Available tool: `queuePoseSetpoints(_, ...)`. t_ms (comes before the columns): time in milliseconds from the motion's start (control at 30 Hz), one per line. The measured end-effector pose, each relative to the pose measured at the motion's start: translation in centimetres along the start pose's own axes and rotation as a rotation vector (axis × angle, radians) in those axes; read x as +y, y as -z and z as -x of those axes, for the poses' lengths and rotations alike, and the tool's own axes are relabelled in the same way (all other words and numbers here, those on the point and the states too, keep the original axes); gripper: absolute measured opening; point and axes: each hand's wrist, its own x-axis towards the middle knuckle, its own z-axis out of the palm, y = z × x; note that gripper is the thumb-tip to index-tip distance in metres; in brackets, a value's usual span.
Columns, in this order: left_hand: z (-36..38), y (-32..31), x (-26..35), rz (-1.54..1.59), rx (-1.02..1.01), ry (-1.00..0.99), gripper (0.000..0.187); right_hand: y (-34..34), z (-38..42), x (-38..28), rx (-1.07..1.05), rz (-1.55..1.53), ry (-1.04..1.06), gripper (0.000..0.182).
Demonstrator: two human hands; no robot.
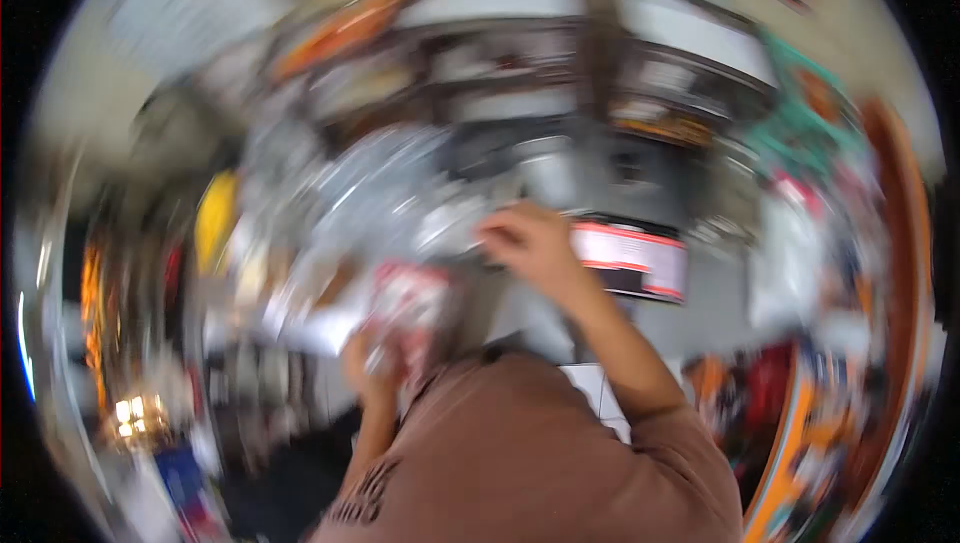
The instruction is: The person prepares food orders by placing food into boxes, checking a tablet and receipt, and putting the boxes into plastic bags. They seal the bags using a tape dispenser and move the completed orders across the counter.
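The whole head view is smeared by motion. At the lower left, my left hand [372, 365] is closed at the near-left edge of a red-and-white packet [412, 305] and appears to grip it. My right hand [535, 245] is farther forward, with its fingers curled in and pressed together. Whitish clear plastic [455, 223] lies just left of those fingertips; whether they hold any of it is too blurred to make out. Right beside this hand is a flat device with a lit red-and-white screen [630, 255].
Clear plastic bags [375, 188] are heaped on the left of the grey work surface [690, 328]. Shelving [600, 43] stands at the back. A green basket [800, 113] is at the far right, above a white bag [785, 263]. An orange-edged shelf [780, 458] is at the lower right.
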Motion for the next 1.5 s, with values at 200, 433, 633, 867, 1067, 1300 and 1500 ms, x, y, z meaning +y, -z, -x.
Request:
queuePoseSetpoints(200, 0.0, 0.5, 1.4, 0.285, 0.104, 0.141, 0.05, -6.7, 1.3, -2.8, -0.06, 0.381, 0.557, 0.015)
queuePoseSetpoints(433, 0.1, 0.0, 0.4, 0.252, 0.189, -0.025, 0.037, -10.4, 0.1, -1.5, -0.17, 0.49, 0.782, 0.013)
queuePoseSetpoints(633, 0.3, -0.4, 0.4, 0.202, 0.266, -0.086, 0.033, -10.6, -0.2, -1.6, -0.447, -0.042, -0.378, 0.028)
queuePoseSetpoints(867, -1.0, 1.1, -1.3, 0.328, 0.085, -0.211, 0.022, -10.1, -2.0, -1.2, -0.64, 0.163, -0.388, 0.017)
queuePoseSetpoints(1067, -6.7, 4.7, -2.8, 0.838, -0.537, 0.572, 0.019, -10.2, -1.2, 1.8, -0.751, 0.099, -0.256, 0.019)
queuePoseSetpoints(1300, -16.1, 6.0, -0.7, 0.224, -1.042, 0.246, 0.023, -13.1, 2.2, -0.7, -0.42, 0.124, 0.146, 0.025)
queuePoseSetpoints(1500, -16.3, 5.5, -1.4, 0.317, -1.102, 0.331, 0.029, -14.5, 3.5, 0.3, -0.215, 0.397, 0.221, 0.031)
